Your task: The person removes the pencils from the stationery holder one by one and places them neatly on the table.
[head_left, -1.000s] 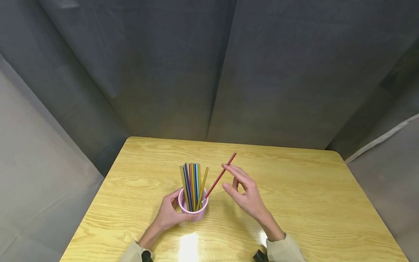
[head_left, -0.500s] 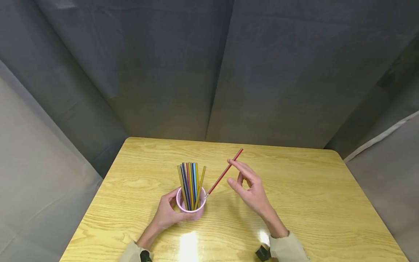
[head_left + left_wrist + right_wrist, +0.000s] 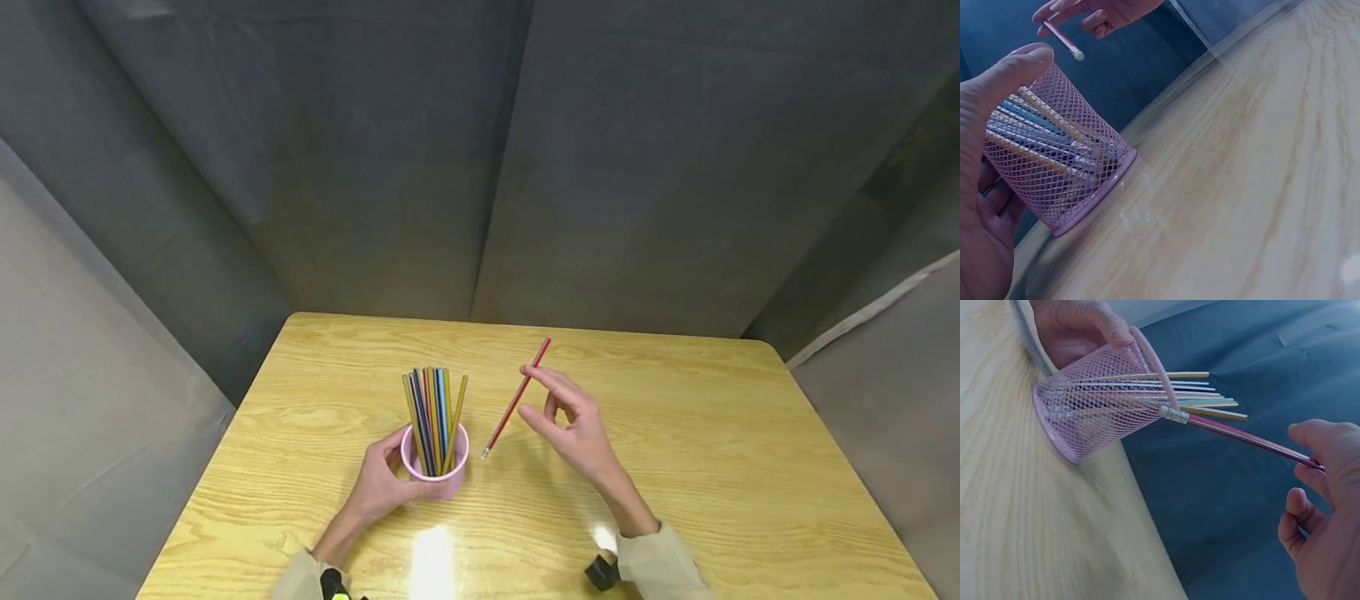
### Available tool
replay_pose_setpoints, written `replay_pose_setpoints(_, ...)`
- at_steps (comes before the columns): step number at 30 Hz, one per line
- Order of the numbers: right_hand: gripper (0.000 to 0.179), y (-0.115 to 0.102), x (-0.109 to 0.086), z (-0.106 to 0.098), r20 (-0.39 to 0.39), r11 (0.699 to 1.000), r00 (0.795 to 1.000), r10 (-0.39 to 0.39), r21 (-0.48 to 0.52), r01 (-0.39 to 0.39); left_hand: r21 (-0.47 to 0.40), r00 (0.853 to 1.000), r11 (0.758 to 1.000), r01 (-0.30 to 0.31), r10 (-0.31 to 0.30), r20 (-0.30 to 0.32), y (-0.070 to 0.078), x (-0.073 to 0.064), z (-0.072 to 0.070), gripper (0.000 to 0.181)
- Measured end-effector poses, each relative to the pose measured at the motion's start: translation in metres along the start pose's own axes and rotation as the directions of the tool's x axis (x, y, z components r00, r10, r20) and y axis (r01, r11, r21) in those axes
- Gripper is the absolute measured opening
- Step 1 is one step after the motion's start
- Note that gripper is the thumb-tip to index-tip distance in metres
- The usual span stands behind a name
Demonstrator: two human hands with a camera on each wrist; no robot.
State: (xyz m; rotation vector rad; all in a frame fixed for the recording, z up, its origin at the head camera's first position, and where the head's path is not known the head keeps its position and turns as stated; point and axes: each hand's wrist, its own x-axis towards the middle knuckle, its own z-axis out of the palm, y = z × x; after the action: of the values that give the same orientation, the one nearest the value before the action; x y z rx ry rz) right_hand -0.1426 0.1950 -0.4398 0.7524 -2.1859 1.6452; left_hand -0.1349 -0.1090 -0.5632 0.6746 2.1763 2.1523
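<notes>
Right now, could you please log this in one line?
left hand: holds pink mesh cup; right hand: holds red pencil outside cup; other pencils: in cup

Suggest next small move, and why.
Probably have the right hand draw the red pencil farther from the pink cup: in the head view, its eraser end overlapped the rim a second ago but now shows clear, and the left hand holds the cup.
</notes>
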Motion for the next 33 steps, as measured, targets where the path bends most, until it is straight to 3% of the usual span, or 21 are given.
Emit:
replay_pose_setpoints(8, 0.048, 0.016, -0.005, 0.007, 0.052, 0.998, 0.997, 0.053, -0.018, -0.052, 0.0, 1.0, 1.0, 0.015, -0.015, -0.011, -0.002, -0.002, -0.001, 0.089)
replay_pose_setpoints(18, 0.051, 0.077, -0.023, 0.019, 0.085, 0.991, 0.988, 0.132, -0.013, -0.131, -0.011, 1.0, 1.0, 0.0, 0.0, -0.017, -0.001, -0.003, -0.002, 0.086)
replay_pose_setpoints(25, 0.046, 0.09, -0.032, 0.026, 0.134, 0.971, 0.962, 0.239, -0.016, -0.239, -0.016, 0.999, 1.0, 0.018, -0.018, -0.03, -0.002, -0.003, -0.002, 0.087)
replay_pose_setpoints(33, 0.04, 0.103, -0.041, 0.035, 0.214, 0.971, 0.948, 0.237, -0.029, -0.236, -0.025, 0.999, 0.999, 0.029, -0.03, -0.022, -0.002, -0.003, -0.001, 0.089)
